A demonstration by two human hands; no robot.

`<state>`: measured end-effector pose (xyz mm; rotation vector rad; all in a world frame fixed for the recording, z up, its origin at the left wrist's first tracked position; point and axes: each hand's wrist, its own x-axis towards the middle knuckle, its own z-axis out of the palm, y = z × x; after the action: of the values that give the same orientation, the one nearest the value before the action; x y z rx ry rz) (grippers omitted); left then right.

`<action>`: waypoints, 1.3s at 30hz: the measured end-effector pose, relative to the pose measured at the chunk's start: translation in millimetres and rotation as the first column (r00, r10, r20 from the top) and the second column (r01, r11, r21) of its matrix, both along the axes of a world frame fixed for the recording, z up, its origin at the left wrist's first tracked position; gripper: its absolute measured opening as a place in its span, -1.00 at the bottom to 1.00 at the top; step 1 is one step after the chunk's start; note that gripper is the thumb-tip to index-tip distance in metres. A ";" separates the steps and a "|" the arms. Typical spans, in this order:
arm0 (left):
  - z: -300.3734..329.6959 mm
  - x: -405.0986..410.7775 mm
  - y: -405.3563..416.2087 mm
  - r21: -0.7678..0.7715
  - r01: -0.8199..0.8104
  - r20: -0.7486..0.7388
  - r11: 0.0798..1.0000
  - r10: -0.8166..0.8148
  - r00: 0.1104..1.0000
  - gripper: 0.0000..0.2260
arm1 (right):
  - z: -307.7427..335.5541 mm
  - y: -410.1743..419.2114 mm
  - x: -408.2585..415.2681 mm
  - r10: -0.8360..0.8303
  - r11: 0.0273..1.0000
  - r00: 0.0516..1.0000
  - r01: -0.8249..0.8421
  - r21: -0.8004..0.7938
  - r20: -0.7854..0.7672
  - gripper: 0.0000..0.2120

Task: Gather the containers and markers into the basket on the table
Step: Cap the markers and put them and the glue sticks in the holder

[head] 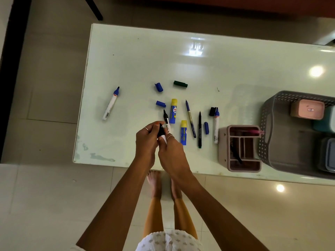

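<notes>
Both hands meet over the table's front edge around one white marker with a black cap (161, 134). My left hand (146, 142) grips the black cap end; my right hand (171, 151) holds the white barrel. Just behind them lies an uncapped black marker (166, 120). Scattered on the white table (145, 57) are two blue glue sticks with yellow caps (173, 111) (183, 133), a blue marker (111, 104) at the left, thin pens (190, 118) (199, 129), another blue marker (215, 124) and loose caps (160, 103). The grey basket (282, 156) stands at the right.
A pink divided organiser (224, 151) stands against the basket's left wall, with a pink pen in it. Inside the basket are a pink box (307, 109) and teal and grey containers. A green cap (180, 84) and a blue cap (159, 87) lie further back. My bare feet show under the table's edge.
</notes>
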<state>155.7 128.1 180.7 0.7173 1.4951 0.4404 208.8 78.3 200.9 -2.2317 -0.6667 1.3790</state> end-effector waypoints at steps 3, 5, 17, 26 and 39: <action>-1.4 -0.1 0.2 -0.007 0.017 -0.006 1.000 -0.017 1.000 -0.79 | -1.8 -1.6 1.6 -0.010 1.000 1.000 0.010 0.001 -0.014 -0.63; 0.0 2.1 -0.4 0.000 0.055 0.003 0.998 -0.055 0.998 -0.80 | -3.2 -6.0 4.5 -0.025 0.999 1.000 0.025 0.026 -0.012 -0.64; 16.4 45.2 -14.4 -0.047 0.309 0.024 0.950 -0.308 0.951 -0.71 | 34.2 -71.9 107.3 -0.221 0.968 0.973 0.211 0.137 0.062 -0.74; -2.0 43.8 -7.7 -0.114 0.309 -0.157 0.944 -0.325 0.933 -0.71 | 34.1 -102.6 178.1 -0.605 0.783 0.789 0.564 0.260 0.110 -0.71; -15.2 35.0 -13.4 -0.182 0.303 -0.211 0.936 -0.338 0.917 -0.72 | -9.1 -93.5 181.0 -0.509 0.861 0.839 0.491 0.135 0.193 -0.80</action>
<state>190.7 114.7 165.5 0.9046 1.5780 -0.0091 389.8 -15.2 191.9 -2.2909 -0.1667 0.8347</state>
